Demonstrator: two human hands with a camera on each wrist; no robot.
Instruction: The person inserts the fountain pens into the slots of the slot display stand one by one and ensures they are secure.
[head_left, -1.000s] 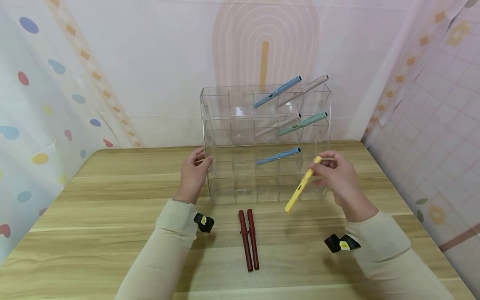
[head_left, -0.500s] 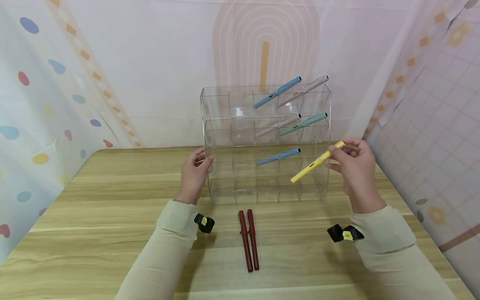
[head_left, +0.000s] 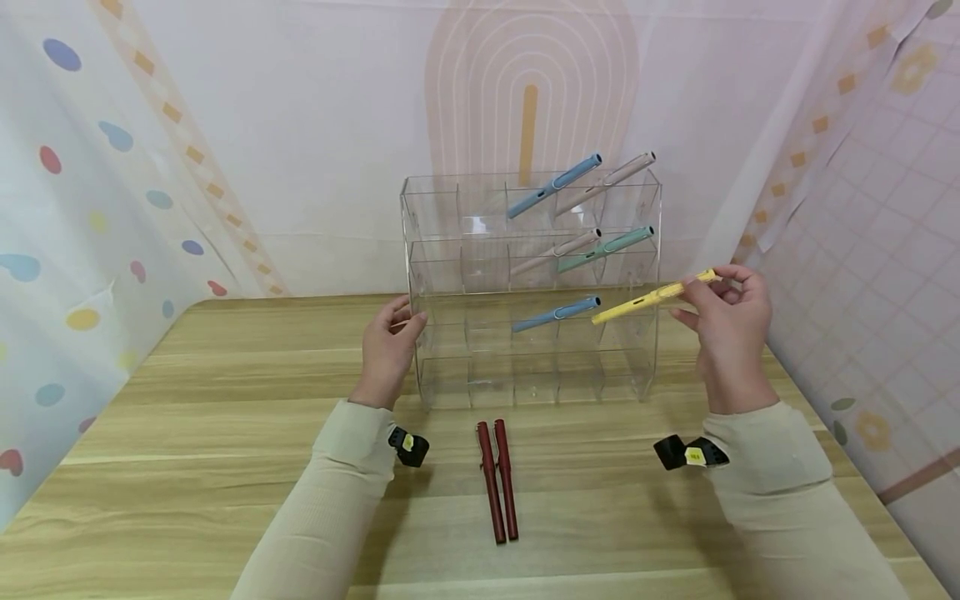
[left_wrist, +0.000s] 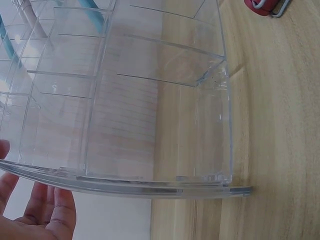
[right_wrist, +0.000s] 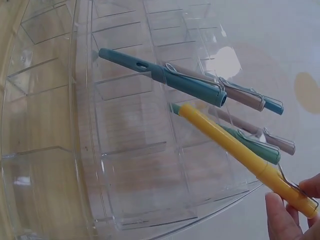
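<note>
My right hand (head_left: pixel 731 333) pinches a yellow pen (head_left: pixel 648 300) by its capped, clip end. The pen slants across the right part of a clear acrylic rack (head_left: pixel 408 258), its far tip just right of a blue pen (head_left: pixel 555 314) in the third row. In the right wrist view, the yellow pen (right_wrist: pixel 230 145) overlaps a green pen (right_wrist: pixel 260 149) behind it. At the rack's left side, my left hand (head_left: pixel 386 350) holds the upright side panel (left_wrist: pixel 125 186), thumb on one face and fingers on the other.
Higher rows hold another blue pen (head_left: pixel 555 185), two pale pink pens (head_left: pixel 611 179) and the green pen. Two dark red pens (head_left: pixel 491 483) lie side by side on the wooden table (head_left: pixel 187 467) before the rack. A patterned cloth (head_left: pixel 337 125) hangs behind.
My right hand has moved up and to the right with the yellow pen, which has turned from steep to nearly level. My left hand has stayed at the rack's side.
</note>
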